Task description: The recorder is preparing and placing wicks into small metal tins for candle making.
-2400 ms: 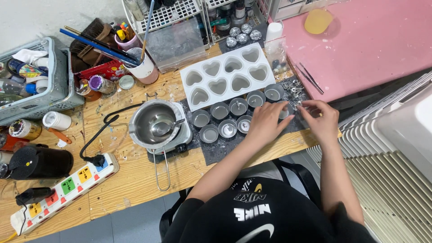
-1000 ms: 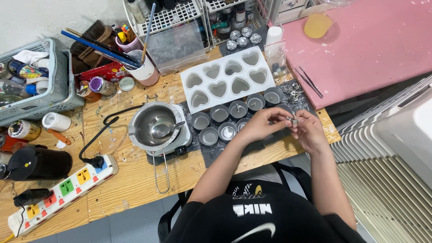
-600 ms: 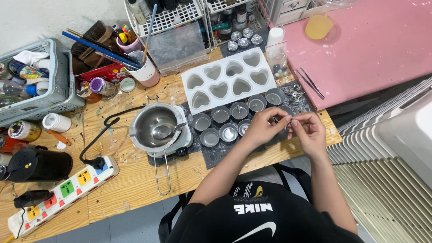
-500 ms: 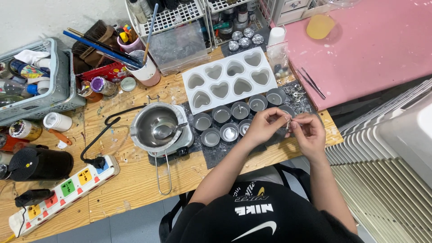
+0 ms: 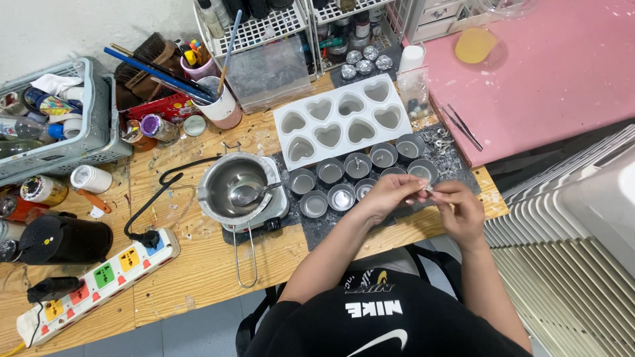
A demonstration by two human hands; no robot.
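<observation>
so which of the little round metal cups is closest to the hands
The round metal cup at the right end of the front row, just above the fingertips where both hands pinch a small piece. The other cups sit further left or behind.

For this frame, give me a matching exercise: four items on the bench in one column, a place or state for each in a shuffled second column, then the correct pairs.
Items
1. heart-shaped mould
2. spoon
3. power strip
4. tweezers

Places or states
A. lying on the pink board
B. on the wooden bench at the near left corner, one black plug in it
C. resting inside the steel melting pot
D. white, cavities empty, just beyond the row of small metal cups

Pairs: 1-D, 2-C, 3-B, 4-A
</observation>
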